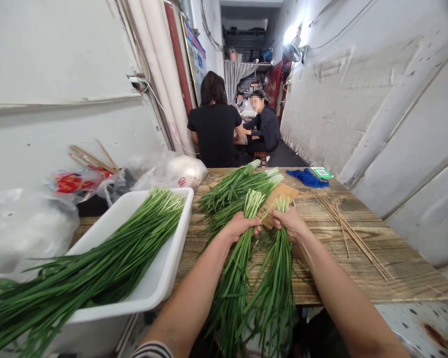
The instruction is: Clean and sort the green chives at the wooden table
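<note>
My left hand [244,226] is closed round a bunch of garlic chives [233,278], pale stem ends up and green leaves hanging over the table's near edge. A second bunch of chives [274,278] hangs from my right hand [286,220], whose fingers are wrapped round it just below the stem ends. A thin pale stalk [268,214] spans the small gap between the two hands. Just beyond them, more chives [229,191] lie on the wooden table [313,258], partly over a brown board [283,193].
To the left, a white plastic tub [173,258] holds long chives [134,253] that spill over its side. Plastic bags [26,233] lie behind it. Thin sticks [349,228], a blue cloth [308,177] and a green QR card [322,172] rest on the right. People [216,124] sit farther back.
</note>
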The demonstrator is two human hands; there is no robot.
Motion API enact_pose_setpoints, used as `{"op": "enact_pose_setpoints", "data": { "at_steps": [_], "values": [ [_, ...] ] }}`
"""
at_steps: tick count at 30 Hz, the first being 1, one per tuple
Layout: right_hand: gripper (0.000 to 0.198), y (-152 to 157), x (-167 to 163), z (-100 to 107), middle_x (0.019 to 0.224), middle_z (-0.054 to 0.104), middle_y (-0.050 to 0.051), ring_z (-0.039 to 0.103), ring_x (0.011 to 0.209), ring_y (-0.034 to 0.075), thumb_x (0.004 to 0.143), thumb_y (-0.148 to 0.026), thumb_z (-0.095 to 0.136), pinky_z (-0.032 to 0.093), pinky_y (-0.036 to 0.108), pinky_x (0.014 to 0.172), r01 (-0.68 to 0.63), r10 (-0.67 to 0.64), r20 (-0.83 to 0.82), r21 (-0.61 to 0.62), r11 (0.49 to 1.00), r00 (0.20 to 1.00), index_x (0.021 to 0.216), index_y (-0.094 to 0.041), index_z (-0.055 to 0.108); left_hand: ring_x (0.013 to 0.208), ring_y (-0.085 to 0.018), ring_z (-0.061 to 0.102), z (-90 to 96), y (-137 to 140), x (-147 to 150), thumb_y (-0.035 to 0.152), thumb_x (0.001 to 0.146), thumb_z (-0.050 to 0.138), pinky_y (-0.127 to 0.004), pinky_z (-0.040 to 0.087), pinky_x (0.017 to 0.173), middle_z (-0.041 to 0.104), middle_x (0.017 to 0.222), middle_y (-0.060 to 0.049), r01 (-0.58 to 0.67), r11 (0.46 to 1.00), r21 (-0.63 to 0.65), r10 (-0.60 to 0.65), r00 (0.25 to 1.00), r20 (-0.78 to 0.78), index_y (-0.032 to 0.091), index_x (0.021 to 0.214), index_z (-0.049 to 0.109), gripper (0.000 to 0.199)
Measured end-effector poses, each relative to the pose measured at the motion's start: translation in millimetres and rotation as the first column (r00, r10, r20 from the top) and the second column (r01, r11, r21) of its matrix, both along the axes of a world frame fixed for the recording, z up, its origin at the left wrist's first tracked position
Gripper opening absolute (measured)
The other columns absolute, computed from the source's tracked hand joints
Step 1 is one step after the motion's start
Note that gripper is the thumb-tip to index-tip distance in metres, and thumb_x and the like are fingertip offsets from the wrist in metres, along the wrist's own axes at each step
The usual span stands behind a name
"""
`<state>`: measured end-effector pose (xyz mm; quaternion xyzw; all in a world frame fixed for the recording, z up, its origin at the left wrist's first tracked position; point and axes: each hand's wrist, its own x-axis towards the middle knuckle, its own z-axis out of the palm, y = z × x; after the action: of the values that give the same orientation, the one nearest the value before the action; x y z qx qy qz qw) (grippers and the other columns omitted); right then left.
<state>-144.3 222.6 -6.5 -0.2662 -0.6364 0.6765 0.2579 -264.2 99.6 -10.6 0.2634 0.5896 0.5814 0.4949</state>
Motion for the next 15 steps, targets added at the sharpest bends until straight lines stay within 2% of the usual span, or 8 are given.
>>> {"op": "enact_pose_setpoints", "data": {
  "at_steps": [6,11,15],
  "values": [
    [0.014,-0.6,0.5,2.2,0.032,0.044,-0.006,0.035,0.027,0.005,0.058,-0.021,0.062,0.027,0.018,0.030,0.012,-0.012,0.005,0.001,1.000,1.000,0.053,-0.017,0.050,0.042,-0.009,0.053,-2.6,1.2,-2.5,0.018,0.064,0.072,-0.020,0.041,0.045,0.062,0.056,-0.005,0.015,1.000,0.004,-0.015,0.999,0.032,0.008,0.068,0.062,0.014],
    [0.014,0.0,-0.8,0.7,0.033,0.044,-0.006,0.036,0.027,0.006,0.059,-0.020,0.063,0.028,0.018,0.030,0.074,-0.074,-0.006,0.004,0.997,0.997,0.055,-0.018,0.050,0.043,-0.008,0.053,-2.0,0.2,-6.0,0.019,0.065,0.073,-0.019,0.041,0.044,0.062,0.057,-0.004,0.040,0.999,0.003,-0.040,0.993,0.108,0.007,0.073,0.063,0.017],
    [0.020,10.2,-1.2,-4.1,0.033,0.043,-0.007,0.034,0.028,0.005,0.061,-0.022,0.068,0.028,0.018,0.029,0.111,-0.114,-0.031,-0.093,0.989,0.993,0.058,-0.018,0.048,0.044,-0.008,0.053,-1.9,-1.3,-8.6,0.020,0.065,0.075,-0.018,0.042,0.045,0.061,0.057,-0.004,0.073,0.997,0.014,-0.074,0.985,0.159,0.008,0.073,0.063,0.019]
  ]
}}
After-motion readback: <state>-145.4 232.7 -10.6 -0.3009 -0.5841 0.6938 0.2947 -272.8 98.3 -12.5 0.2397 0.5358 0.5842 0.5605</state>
